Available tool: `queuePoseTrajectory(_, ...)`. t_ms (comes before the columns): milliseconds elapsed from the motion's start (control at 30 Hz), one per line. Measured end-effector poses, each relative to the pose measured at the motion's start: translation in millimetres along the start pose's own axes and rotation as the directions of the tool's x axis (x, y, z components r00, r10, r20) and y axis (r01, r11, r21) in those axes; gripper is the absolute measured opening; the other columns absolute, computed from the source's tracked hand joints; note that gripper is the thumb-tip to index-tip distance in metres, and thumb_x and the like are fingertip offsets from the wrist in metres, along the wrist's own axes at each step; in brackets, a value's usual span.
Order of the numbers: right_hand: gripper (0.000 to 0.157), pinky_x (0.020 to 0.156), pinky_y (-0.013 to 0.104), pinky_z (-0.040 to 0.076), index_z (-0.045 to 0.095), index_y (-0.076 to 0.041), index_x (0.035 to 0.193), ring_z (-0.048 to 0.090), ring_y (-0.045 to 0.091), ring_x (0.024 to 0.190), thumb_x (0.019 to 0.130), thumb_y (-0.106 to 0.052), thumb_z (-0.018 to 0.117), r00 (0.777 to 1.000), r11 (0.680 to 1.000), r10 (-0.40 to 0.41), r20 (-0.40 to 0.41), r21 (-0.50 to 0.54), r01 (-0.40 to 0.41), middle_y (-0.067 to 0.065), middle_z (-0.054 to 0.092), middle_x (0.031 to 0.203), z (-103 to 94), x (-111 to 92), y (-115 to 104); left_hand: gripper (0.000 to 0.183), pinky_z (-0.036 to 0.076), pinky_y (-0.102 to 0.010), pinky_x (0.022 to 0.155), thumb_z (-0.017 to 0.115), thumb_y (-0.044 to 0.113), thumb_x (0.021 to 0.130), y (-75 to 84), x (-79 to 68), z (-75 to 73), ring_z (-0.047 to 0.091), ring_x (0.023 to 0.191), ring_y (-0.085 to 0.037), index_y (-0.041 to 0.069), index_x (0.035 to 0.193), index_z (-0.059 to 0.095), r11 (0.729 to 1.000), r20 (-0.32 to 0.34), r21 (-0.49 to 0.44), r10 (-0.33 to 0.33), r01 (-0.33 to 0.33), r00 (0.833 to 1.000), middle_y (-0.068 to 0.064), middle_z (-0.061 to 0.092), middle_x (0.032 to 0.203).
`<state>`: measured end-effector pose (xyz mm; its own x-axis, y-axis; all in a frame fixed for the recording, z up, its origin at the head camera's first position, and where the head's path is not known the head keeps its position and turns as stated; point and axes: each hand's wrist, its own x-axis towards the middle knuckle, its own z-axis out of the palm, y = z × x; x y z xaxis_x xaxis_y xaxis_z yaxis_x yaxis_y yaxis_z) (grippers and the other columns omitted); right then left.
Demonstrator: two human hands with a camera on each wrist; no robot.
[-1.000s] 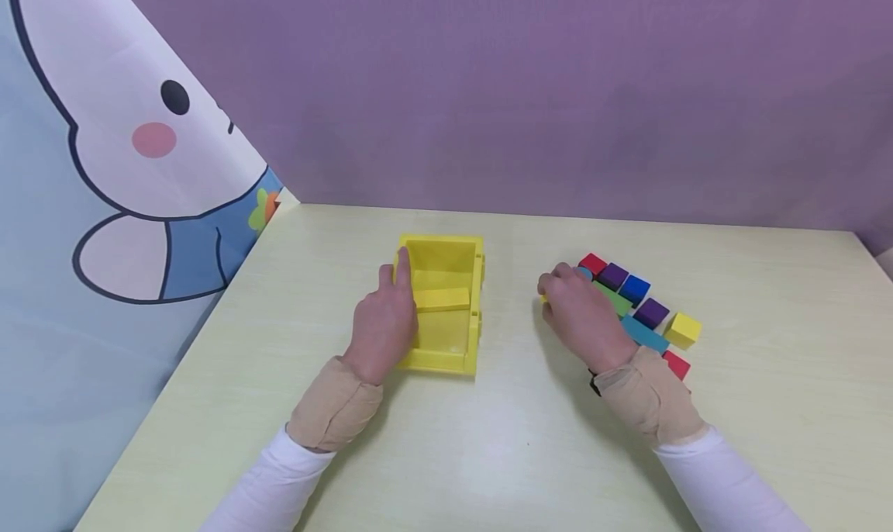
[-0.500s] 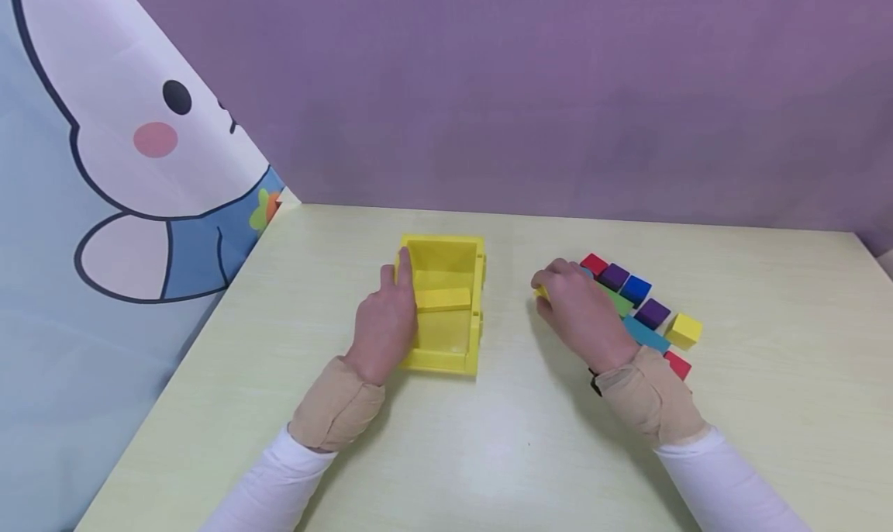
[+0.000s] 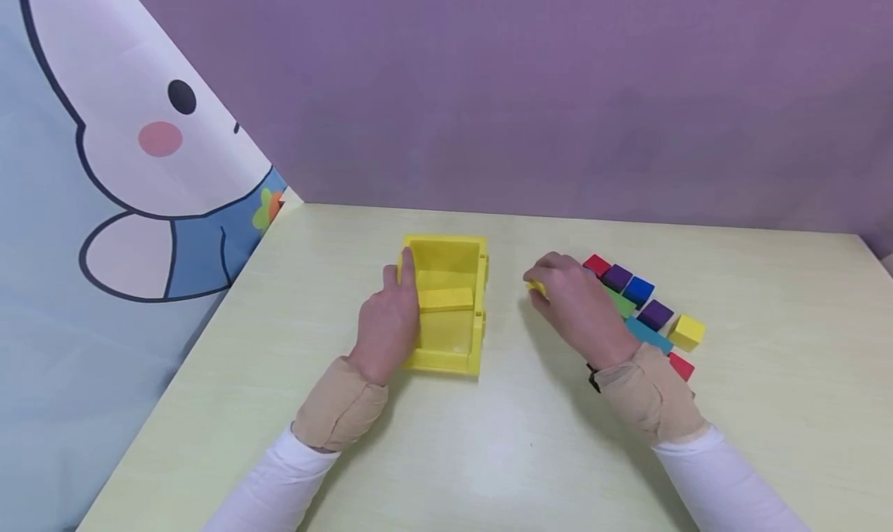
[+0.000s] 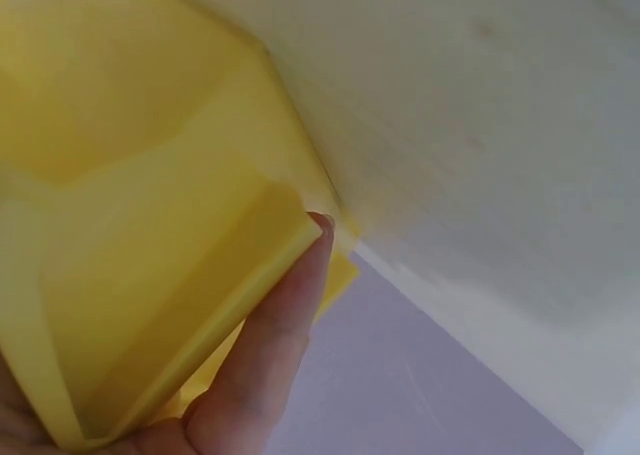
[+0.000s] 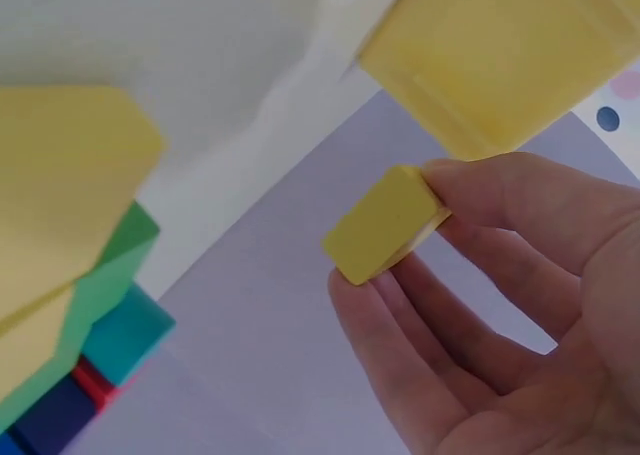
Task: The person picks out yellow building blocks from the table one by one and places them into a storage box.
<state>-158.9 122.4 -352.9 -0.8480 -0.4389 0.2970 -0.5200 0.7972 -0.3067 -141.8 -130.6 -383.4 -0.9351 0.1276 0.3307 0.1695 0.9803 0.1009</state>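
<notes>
One light-blue cloth with a white cartoon character (image 3: 160, 121): far left, pure scenery, running into the plain purple backdrop (image 3: 544, 90).
Left hand (image 3: 386, 326): resting on the left edge of an open-topped yellow plastic-looking box (image 3: 445, 240), index finger laid straight along the rim. Can't really tell what the thumb's up to.
Box: sits on the pale wood-look tabletop (image 3: 446, 454), long axis running away from the person. Got a yellow strip (image 3: 446, 299) across its middle; loose or moulded in, no idea.
Gap: this is the bit that matters imo. The box lies straight left of the right hand, near but not touching, roughly level with its middle, so the line between them cuts across the box's long axis. Left hand's the one already on it.
Right hand (image 3: 577, 307): pinching a small yellow rectangular block (image 5: 385, 220) in its fingertips, on the side facing the box. Block looks held up off the surface; right wrist view has its longer side slanting.
Block cluster: just right of that hand and partly under it: long green block (image 3: 619, 302), long teal block (image 3: 649, 335), plus red, purple and blue cubes.
Outermost one: yellow cube (image 3: 687, 331), right edge of the bunch.
</notes>
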Motion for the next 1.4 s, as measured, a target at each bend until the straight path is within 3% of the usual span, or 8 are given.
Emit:
queuePoseTrajectory(467,0.026,0.090,0.042,0.057,0.075,-0.001,0.110,0.065,0.032,0.105,0.084,-0.003,0.078,1.000,1.000,-0.011,0.011,0.015,0.011,0.016,0.069,0.112,-9.1,16,-17,0.067,0.046,-0.033,0.039,0.051,-0.011,0.086,1.7,-0.1,-1.8,0.046,0.042,-0.019,-0.007,0.150,0.031,1.000,0.022,0.006,0.003,-0.004,1.000,-0.029,0.055,0.116)
queuePoseTrajectory(767,0.028,0.094,0.041,0.055,0.073,-0.004,0.115,0.063,0.030,0.108,0.087,-0.007,0.075,0.999,0.998,0.040,0.020,0.041,-0.040,0.014,0.067,0.117,-12.6,31,-37,0.066,0.046,-0.033,0.039,0.050,-0.011,0.086,2.6,0.2,-2.0,0.044,0.041,-0.019,-0.007,0.149,0.032,1.000,0.006,-0.005,0.019,-0.019,1.000,-0.030,0.055,0.116)
queuePoseTrajectory(1033,0.028,0.095,0.037,0.055,0.074,-0.003,0.113,0.063,0.028,0.108,0.086,-0.007,0.077,1.000,0.997,0.002,-0.002,0.078,-0.002,0.012,0.068,0.115,-11.3,45,-54,0.067,0.048,-0.037,0.040,0.050,-0.012,0.086,-4.3,-2.1,-4.0,0.045,0.041,-0.022,-0.008,0.150,0.030,1.000,0.004,-0.024,0.001,0.000,1.000,-0.031,0.054,0.117)
queuePoseTrajectory(1400,0.027,0.095,0.035,0.054,0.074,-0.004,0.112,0.063,0.026,0.105,0.085,-0.008,0.077,1.000,0.997,0.025,-0.008,0.077,-0.024,0.010,0.068,0.113,-9.9,48,-52,0.066,0.050,-0.039,0.042,0.049,-0.009,0.089,0.1,0.3,-1.4,0.049,0.044,-0.025,-0.007,0.151,0.028,0.999,0.037,-0.032,-0.002,0.003,0.999,-0.031,0.053,0.119)
